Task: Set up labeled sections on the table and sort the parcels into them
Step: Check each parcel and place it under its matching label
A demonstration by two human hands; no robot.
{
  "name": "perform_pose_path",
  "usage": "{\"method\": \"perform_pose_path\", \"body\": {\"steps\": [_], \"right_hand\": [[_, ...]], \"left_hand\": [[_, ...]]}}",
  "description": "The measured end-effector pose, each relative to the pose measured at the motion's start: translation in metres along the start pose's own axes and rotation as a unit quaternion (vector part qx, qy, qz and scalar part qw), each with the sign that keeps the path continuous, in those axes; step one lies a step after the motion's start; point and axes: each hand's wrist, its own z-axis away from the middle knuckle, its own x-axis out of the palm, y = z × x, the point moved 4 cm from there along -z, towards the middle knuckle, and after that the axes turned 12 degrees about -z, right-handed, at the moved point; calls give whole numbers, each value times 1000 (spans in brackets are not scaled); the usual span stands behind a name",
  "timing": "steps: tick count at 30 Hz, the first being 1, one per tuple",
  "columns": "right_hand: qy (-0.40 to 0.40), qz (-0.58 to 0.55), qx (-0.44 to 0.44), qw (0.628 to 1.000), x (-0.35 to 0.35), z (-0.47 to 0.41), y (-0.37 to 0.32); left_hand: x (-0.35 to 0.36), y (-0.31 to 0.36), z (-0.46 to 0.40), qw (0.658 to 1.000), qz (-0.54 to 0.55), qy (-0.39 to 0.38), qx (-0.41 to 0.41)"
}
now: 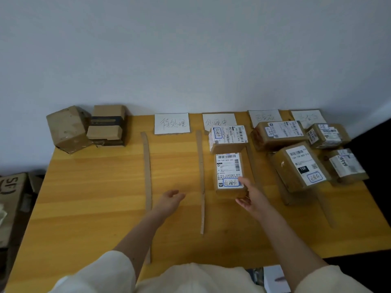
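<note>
Parcel (229, 173) in second section | right hand (252, 196) touching its near edge, fingers relaxed | left hand (170, 199) loose, grasping nothing

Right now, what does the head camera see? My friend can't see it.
The right hand touches a labeled parcel on a wooden table split by cardboard strips. The left hand hovers open. Six parcels sit behind paper signs; two plain boxes wait far left.

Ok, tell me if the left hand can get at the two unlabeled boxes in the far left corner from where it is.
Probably yes. The left hand hovers open over bare table, and only a flat cardboard strip lies between it and the two boxes; it looks like a long stretch, though.
</note>
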Motion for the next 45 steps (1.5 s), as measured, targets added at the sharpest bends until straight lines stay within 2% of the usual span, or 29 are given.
{"method": "perform_pose_path", "body": {"steps": [12, 20, 23, 26, 27, 29, 32, 35, 41, 45], "right_hand": [[11, 38, 0, 999, -22, -43, -21], [70, 77, -44, 994, -23, -48, -26], [129, 125, -99, 979, -24, -47, -25], [203, 111, -194, 953, -16, -31, -33], [199, 107, -218, 949, -9, -24, -37], [140, 129, -228, 955, 12, -14, -41], [-7, 214, -146, 966, 52, 0, -35], [-98, 291, -69, 949, 87, 8, -14], [-131, 319, -22, 939, 146, 2, 29], [-139, 368, -29, 919, 190, -4, 44]], "left_hand": [[14, 3, -4, 998, -55, -3, -22], [15, 2, -3, 999, -50, 3, -17], [14, -1, -3, 999, -36, 0, -16], [9, -2, -4, 1000, -15, 8, -16], [5, -3, -4, 1000, -7, 16, -19], [-5, -4, -3, 999, 8, 37, -18], [-22, -11, -1, 998, 33, 56, -13], [-43, -20, 2, 994, 58, 87, -10], [-87, -51, 8, 986, 105, 130, -14], [-122, -75, 8, 979, 134, 150, -30]]}}
